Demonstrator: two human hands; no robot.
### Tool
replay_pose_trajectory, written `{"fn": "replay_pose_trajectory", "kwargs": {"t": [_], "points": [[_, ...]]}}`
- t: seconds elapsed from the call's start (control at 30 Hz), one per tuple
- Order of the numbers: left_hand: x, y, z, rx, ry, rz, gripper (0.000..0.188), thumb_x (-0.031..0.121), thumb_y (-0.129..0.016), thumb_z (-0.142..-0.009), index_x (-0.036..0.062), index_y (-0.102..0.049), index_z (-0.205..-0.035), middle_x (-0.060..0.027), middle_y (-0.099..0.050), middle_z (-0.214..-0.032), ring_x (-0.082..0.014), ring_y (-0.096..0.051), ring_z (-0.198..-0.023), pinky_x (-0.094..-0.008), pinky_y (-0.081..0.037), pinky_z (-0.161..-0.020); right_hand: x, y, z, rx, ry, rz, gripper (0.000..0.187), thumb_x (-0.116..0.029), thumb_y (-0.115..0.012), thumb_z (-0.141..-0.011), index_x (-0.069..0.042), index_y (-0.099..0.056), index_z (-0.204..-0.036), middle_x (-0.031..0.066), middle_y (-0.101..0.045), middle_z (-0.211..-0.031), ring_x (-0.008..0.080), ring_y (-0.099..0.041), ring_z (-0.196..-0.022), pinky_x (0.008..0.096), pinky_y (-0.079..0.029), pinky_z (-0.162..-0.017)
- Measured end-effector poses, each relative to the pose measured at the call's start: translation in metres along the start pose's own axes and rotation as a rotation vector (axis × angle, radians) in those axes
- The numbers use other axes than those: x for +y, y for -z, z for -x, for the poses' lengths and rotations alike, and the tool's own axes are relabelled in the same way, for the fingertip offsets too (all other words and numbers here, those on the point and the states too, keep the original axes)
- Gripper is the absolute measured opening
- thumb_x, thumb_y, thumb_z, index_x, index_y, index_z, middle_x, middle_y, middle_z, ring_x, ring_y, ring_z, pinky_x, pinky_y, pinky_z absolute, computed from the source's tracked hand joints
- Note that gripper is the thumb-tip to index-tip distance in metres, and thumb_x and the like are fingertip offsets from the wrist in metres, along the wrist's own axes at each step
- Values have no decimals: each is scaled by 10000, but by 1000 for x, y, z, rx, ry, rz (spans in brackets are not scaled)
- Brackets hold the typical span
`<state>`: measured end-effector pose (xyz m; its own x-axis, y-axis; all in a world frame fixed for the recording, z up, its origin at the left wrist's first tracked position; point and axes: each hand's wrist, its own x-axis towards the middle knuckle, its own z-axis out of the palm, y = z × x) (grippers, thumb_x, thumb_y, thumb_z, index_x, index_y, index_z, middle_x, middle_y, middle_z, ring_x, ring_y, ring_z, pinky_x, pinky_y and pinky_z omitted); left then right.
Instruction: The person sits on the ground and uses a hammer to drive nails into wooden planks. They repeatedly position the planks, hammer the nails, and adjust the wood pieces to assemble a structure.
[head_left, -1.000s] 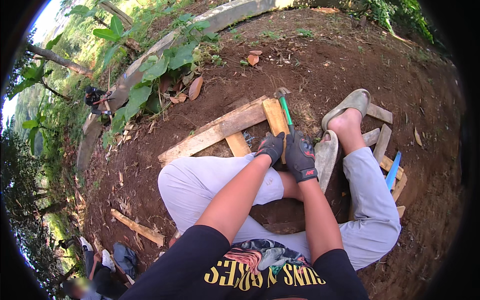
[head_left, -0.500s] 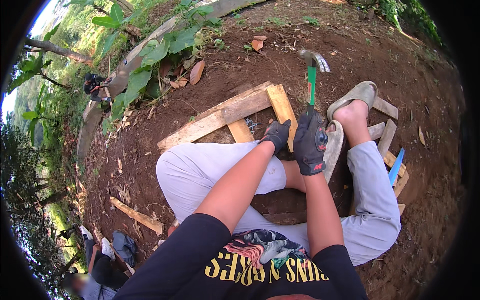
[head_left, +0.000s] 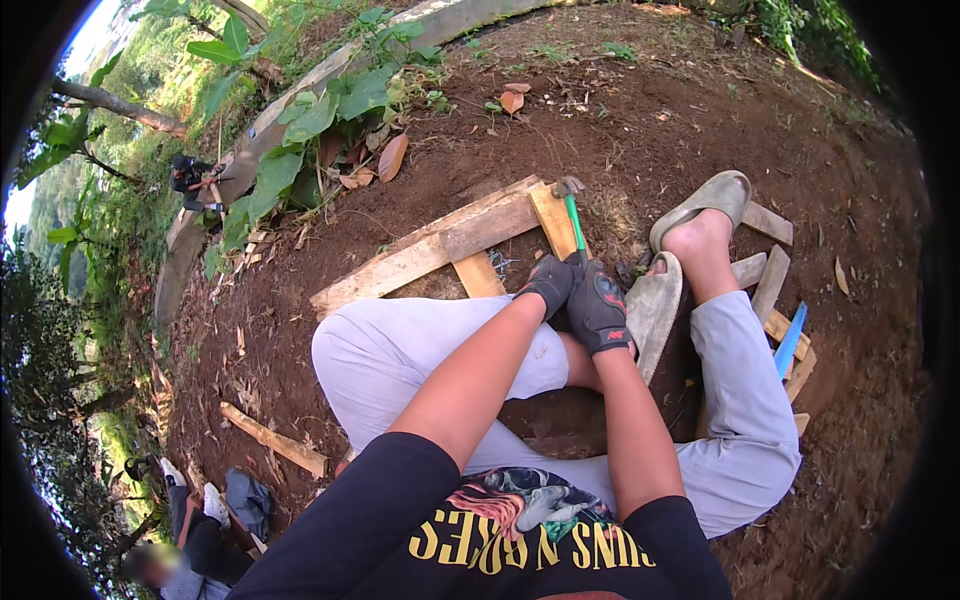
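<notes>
My right hand (head_left: 598,308), in a black glove, is closed around the grip of a claw hammer (head_left: 571,215) with a green handle. The hammer's head is low, over the far end of a short plank (head_left: 552,218). At that plank's near end, my left hand (head_left: 546,284), also gloved, is closed against the right hand; what its fingers hold is hidden. The short plank meets a longer board (head_left: 400,268) at an angle, and another short piece (head_left: 480,275) joins the board further left. Several loose nails (head_left: 501,262) lie on the soil between the two short pieces.
My bent legs and sandals (head_left: 655,318) surround the work. Wooden offcuts (head_left: 768,280) and a blue saw blade (head_left: 790,342) lie to the right. A loose stick (head_left: 272,440) is at left. One person (head_left: 192,180) sits far left, another (head_left: 205,540) lower left.
The hammer has come down and to the left, from raised beyond the plank to low over its far end. My right hand has moved left, up against my left hand.
</notes>
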<state>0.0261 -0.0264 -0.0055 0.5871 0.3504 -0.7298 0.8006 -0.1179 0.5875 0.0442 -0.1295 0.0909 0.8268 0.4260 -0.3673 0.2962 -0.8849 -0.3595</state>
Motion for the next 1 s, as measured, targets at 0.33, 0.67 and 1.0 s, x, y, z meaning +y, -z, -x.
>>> {"fn": "replay_pose_trajectory", "kwargs": {"t": [0.33,0.67,1.0], "points": [[-34,-9,-32,21,-220,-268,413,358,-553,-1072,64,-700,-1323,-223,-781,-1109,-368,-782,-1035,-468,-618,-832,-11,1,-3,367,169,-73,334,-280,-481,-1133,1,-655,-1177,278,-685,-1029,502,-667,-998,591,-503,-845],[-40,-47,-42,-51,-350,-387,518,524,-488,-1110,161,-687,-1422,-211,-781,-1179,-386,-779,-1074,-511,-615,-863,7,-2,2,572,177,-94,367,-293,-453,-1145,5,-634,-1257,280,-696,-1024,493,-685,-948,573,-533,-778],[-44,-8,-23,61,-195,10,680,637,-564,-1039,13,-784,-1197,-261,-787,-1136,-385,-758,-1152,-492,-596,-912,-24,37,9,496,247,-146,316,-258,-512,-1130,7,-649,-1233,261,-688,-981,454,-686,-877,548,-518,-733]]}}
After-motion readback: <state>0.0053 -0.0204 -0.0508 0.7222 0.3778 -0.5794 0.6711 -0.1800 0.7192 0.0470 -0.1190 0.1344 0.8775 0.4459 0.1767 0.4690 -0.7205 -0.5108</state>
